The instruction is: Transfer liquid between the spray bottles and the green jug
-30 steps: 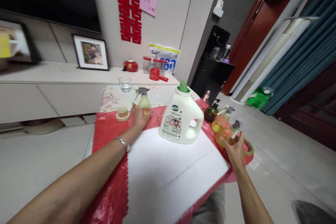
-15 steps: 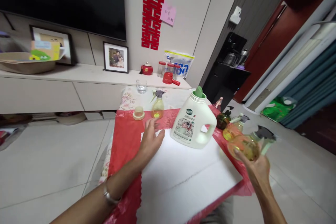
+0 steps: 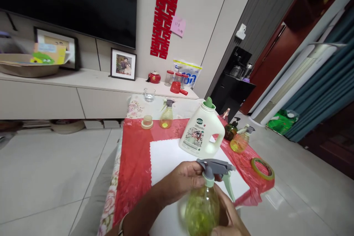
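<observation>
A see-through spray bottle [image 3: 201,206] with yellow-green liquid and a grey trigger head is held upright, close to me over the white sheet [image 3: 168,158]. My left hand [image 3: 181,182] is closed at its neck, with fingers just below the trigger head. Around the lower body wraps my right hand [image 3: 231,219], partly hidden behind the bottle. Beyond both hands stands a pale laundry detergent jug [image 3: 203,129] without its cap, a green spout showing on top. A cream cap [image 3: 146,122] lies near a second spray bottle [image 3: 166,116] on the red plastic cover [image 3: 135,155].
On the table's right side are another spray bottle [image 3: 240,141], a dark pump bottle [image 3: 231,129], a pink bottle [image 3: 225,115] and a roll of tape [image 3: 262,169]. A glass cup [image 3: 149,95] stands at the back left. Red-lidded jars [image 3: 169,78] are on the cabinet behind.
My right hand has brought the spray bottle from the right side to the near middle. My left hand has moved back from the table's middle and taken hold of its neck. The tape roll now shows.
</observation>
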A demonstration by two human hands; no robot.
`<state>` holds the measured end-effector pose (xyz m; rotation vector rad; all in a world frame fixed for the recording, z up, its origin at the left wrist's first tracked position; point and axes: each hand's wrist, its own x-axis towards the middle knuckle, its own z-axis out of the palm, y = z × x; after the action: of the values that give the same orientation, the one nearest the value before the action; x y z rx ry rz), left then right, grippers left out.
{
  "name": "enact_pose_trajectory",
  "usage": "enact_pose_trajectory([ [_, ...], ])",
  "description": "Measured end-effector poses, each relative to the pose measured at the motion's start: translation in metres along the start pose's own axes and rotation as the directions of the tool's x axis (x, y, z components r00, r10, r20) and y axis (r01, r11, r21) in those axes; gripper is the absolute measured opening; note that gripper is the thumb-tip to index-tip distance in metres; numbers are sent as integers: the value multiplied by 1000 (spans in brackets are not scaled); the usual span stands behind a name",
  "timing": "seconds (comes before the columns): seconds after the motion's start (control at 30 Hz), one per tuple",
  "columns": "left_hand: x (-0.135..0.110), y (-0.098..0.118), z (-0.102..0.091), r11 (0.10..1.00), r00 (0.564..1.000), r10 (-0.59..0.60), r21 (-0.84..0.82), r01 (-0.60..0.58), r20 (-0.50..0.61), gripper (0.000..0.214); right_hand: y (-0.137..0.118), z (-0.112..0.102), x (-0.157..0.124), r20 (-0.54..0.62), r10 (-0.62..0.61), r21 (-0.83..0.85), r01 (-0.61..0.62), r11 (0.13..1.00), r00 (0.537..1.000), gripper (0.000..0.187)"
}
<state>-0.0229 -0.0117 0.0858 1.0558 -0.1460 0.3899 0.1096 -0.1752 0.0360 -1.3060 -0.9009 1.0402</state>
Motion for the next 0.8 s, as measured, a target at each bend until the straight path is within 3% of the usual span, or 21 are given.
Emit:
enact_pose_trajectory([
  [0.1,-4,-5,-8,997,1000,3,-71,-4,-21,35,5,0,7,-6,-55,-169,54,984,998,99],
  [0.2,-6,-15,-17,994,990,-12,-112,-3,-140,35,9,4,18,-9,-89,-305,82,949,996,108],
  [0.33,-7,-26,-27,989,952,21,-130,-64,-305,47,14,13,37,34,-171,-303,173,937,985,112],
  [0.57,-12,-18,-35,995,966,49,-70,-69,-253,50,12,8,57,235,-152,-295,219,930,960,108],
  [0.7,-12,-16,-37,989,954,78,-96,-110,-291,43,15,10,60,145,-208,-367,248,896,967,111],
  [0.8,-9,-17,-37,969,916,127,-148,-196,-379,42,21,14,60,90,-243,-472,256,843,966,114],
])
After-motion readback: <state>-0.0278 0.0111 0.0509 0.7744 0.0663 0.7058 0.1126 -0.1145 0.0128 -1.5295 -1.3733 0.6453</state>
